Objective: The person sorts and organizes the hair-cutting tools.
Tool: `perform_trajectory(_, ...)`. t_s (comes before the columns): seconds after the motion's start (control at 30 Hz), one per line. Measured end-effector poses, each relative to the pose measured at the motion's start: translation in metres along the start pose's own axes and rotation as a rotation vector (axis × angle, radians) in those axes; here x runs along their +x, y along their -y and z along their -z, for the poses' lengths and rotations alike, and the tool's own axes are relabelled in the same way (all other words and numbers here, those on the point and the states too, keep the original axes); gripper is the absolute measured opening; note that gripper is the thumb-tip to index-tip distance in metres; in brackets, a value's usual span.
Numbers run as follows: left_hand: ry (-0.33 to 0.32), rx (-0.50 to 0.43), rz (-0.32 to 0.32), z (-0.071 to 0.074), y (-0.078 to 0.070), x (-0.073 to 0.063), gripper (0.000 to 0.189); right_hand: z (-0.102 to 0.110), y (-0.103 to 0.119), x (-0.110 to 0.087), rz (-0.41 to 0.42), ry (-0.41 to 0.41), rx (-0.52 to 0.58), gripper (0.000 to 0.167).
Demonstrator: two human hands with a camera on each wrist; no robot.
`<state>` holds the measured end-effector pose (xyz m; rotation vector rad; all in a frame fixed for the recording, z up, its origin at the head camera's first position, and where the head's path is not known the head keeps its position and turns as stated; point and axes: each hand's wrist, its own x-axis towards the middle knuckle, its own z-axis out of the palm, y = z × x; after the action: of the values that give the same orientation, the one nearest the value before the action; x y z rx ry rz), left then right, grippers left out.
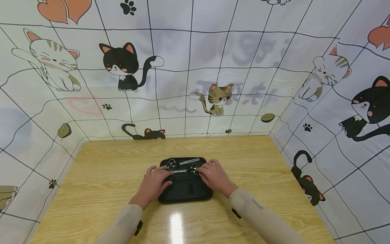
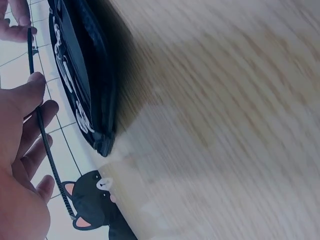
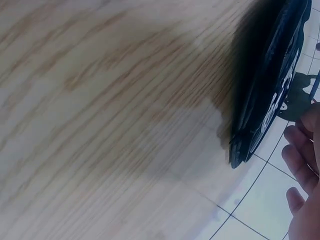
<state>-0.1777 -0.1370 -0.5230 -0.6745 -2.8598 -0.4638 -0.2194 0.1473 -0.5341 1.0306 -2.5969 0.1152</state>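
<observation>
Lying open on the wood-grain table (image 1: pixel 106 176), the black case (image 1: pixel 178 191) is found between the person's two hands, near the middle of the far half. Two pairs of scissors, the upper pair (image 1: pixel 189 161) and the lower pair (image 1: pixel 180 171), rest in its far section, ring handles at opposite ends; the near section shows a plain dark surface. Left hand (image 1: pixel 155 181): grasping, thumb and fingers pinching a thin dark strip (image 2: pixel 50 155) raised above the case, its textured end extending past the fingers. Right hand (image 1: pixel 214 176): fingertips pinching the same strip farther along, as seen from the left wrist. Beige sleeves (image 1: pixel 259 210) cover both forearms. Cat-printed sheeting (image 1: pixel 173 81) stands behind the table.
</observation>
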Motion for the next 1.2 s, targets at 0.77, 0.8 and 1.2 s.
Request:
perform_trajectory(0.77, 0.104, 0.065, -0.029, 0.014, 0.02, -0.017, 0.032, 0.007, -0.029, -0.021, -0.118, 0.39, 0.216, 0.079)
perform_trajectory(0.8, 0.109, 0.068, -0.027, 0.014, 0.02, -0.018, 0.032, 0.007, -0.03, -0.022, -0.116, 0.399, 0.229, 0.081)
perform_trajectory(1.2, 0.142, 0.039, -0.054, 0.01, 0.022, -0.021, 0.031, 0.006, -0.027, -0.031, -0.105, 0.514, 0.319, 0.113)
